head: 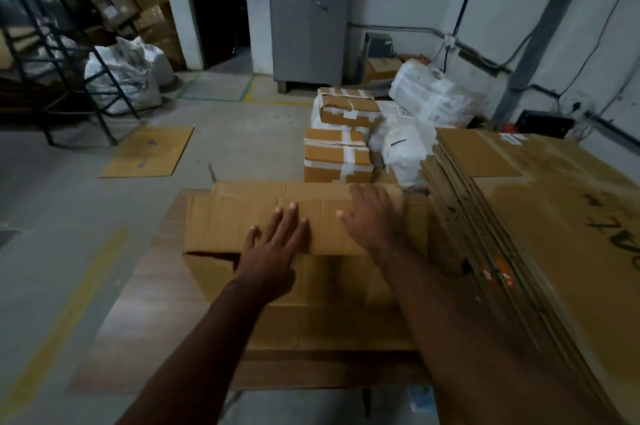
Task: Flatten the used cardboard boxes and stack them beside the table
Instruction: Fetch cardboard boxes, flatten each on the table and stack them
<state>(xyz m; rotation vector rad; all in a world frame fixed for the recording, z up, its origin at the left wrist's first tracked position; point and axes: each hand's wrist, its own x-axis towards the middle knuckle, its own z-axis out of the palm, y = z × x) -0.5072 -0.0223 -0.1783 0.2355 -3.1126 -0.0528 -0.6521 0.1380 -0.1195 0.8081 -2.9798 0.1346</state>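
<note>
A brown cardboard box (225, 220) lies collapsed on the wooden table (156, 303), its far flaps folded over toward me. My left hand (273, 251) presses flat on the folded flap near its front edge, fingers spread. My right hand (374, 217) lies flat on the same flap further right, fingers straight, reaching its far edge. A tall stack of flattened boxes (540, 217) stands on the right part of the table, right beside my right forearm.
Beyond the table, two taped boxes (337, 156) and white sacks (405, 147) sit on the floor. A loose cardboard sheet (149, 151) lies on the floor at left. A metal rack (62, 54), a grey cabinet (308, 9) and more cartons stand further back.
</note>
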